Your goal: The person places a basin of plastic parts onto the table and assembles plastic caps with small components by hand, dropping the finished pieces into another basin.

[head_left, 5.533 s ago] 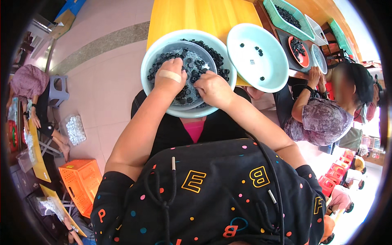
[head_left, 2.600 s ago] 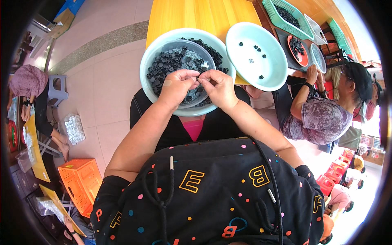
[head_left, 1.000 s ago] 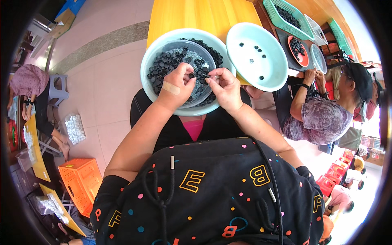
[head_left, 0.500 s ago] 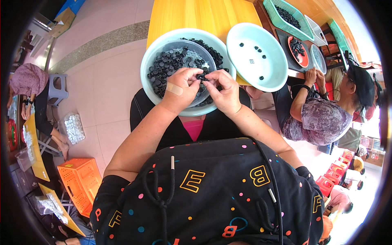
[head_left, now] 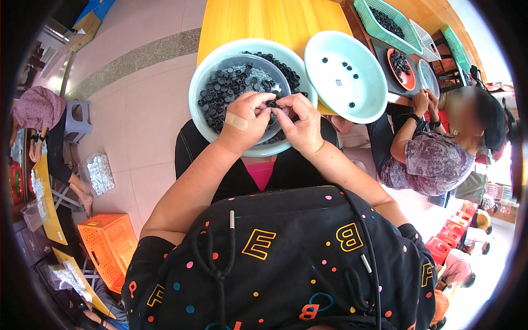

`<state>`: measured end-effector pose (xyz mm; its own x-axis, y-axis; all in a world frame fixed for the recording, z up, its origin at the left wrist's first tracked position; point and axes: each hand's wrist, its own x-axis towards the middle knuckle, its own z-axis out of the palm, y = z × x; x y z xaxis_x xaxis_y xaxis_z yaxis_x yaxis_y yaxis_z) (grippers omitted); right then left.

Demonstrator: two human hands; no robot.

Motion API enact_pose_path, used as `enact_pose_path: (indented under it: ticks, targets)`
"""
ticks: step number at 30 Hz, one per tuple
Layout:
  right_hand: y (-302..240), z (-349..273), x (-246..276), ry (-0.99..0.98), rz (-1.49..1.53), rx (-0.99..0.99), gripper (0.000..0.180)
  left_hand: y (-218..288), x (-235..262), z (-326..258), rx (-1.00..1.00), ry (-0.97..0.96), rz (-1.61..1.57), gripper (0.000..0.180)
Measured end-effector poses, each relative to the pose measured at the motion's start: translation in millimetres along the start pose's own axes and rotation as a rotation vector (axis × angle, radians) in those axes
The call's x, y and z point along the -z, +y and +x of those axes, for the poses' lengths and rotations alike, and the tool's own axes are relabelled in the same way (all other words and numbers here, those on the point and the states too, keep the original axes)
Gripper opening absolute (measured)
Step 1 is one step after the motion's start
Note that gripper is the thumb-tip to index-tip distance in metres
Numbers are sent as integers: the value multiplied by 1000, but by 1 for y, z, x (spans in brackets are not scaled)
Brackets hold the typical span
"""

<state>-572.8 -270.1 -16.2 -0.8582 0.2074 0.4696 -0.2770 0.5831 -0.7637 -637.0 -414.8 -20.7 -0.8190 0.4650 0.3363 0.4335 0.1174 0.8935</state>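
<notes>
My left hand (head_left: 246, 122), with an adhesive bandage on its back, and my right hand (head_left: 300, 122) meet over a large pale-green basin (head_left: 196, 91) on my lap. Between my fingertips a small round black cap-like part (head_left: 270, 103) is pinched; the fingers partly hide it. Inside the basin sits a smaller clear bowl (head_left: 281, 77) holding many black caps (head_left: 220, 88) and a heap of thin clear pieces (head_left: 254, 81). More black parts (head_left: 280, 63) lie in the basin around the bowl. Beside it, a second pale-green basin (head_left: 330, 91) holds several scattered black parts.
A yellow wooden table (head_left: 264, 19) stands ahead. At the right, a co-worker (head_left: 434, 159) sits near a red plate (head_left: 407, 85) of black parts and green baskets (head_left: 379, 27). On the left floor are an orange crate (head_left: 107, 247), a grey stool (head_left: 77, 121) and another person (head_left: 38, 110).
My hands stay nearly in place, fingertips still together over the bowl. The co-worker at the right has shifted the head slightly.
</notes>
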Motion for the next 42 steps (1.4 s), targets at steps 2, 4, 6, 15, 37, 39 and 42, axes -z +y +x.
enact_pose_path:
  ticks: [2,4,6,15,37,39,42]
  targets:
    - [0,0,0,-3,-17,7,17,-2,-1,1,-11,0,7,28]
    - [-1,0,-1,-2,75,-130,17,-2,-1,1,-21,0,15,28]
    - [2,-1,0,-15,75,-134,17,-1,0,1,12,-22,18,29]
    - [5,-5,-1,-26,91,-94,17,-8,3,-3,186,-73,-193,26]
    - [-7,-9,-5,-18,185,-40,16,-2,17,-8,607,-129,-856,22]
    - [-7,-9,-5,-23,212,-48,16,-4,16,-8,626,-110,-913,22]
    - [-6,-8,-5,-27,256,-67,16,-9,15,-8,640,-140,-1014,22]
